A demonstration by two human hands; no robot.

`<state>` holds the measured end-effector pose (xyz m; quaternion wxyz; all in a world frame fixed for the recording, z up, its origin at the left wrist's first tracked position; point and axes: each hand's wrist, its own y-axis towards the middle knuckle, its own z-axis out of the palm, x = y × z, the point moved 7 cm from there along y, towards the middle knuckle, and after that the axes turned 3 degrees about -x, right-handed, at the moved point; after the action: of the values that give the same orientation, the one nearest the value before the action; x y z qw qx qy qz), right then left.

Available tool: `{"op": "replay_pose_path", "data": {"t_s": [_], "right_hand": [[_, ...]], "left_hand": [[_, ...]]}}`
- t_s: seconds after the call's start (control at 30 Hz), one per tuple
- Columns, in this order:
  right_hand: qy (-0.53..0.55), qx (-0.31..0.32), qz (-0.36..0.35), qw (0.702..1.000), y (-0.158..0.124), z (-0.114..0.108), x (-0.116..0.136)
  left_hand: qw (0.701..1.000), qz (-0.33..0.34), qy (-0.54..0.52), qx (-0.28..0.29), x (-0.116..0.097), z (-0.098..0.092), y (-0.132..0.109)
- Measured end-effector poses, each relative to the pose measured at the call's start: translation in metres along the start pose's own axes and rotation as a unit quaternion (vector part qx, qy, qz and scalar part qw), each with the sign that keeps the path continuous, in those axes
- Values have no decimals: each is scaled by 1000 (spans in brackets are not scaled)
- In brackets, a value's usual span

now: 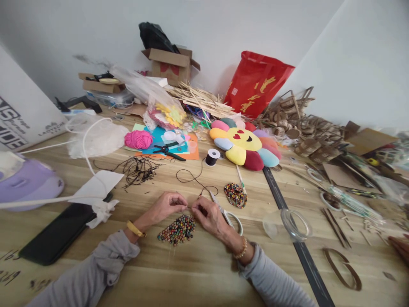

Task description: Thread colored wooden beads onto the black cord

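Observation:
Over a pile of small coloured beads, my left hand and my right hand meet almost fingertip to fingertip. The left fingers are pinched together; whatever is between them is too small to make out. My right hand is closed in a pinch on a thin black cord, which loops back towards a spool of black cord. Scissors with pale handles lie beside and partly behind my right hand. A coiled string of coloured beads rests farther right.
Cut black cords, pliers and pink yarn lie behind. A flower cushion and red bag stand at the back. Left is a phone; right, a clear ring-shaped coil and a brown strip.

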<state>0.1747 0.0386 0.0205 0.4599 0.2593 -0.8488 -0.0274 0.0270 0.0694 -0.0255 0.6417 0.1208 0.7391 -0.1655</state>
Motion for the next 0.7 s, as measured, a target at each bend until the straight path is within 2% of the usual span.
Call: {"op": "replay_pose_path", "data": {"t_s": [0.7], "right_hand": [[-2,10,-2,1000,0,1,0]], "left_hand": [[999,23,47,-8,-10,1,-1]]}}
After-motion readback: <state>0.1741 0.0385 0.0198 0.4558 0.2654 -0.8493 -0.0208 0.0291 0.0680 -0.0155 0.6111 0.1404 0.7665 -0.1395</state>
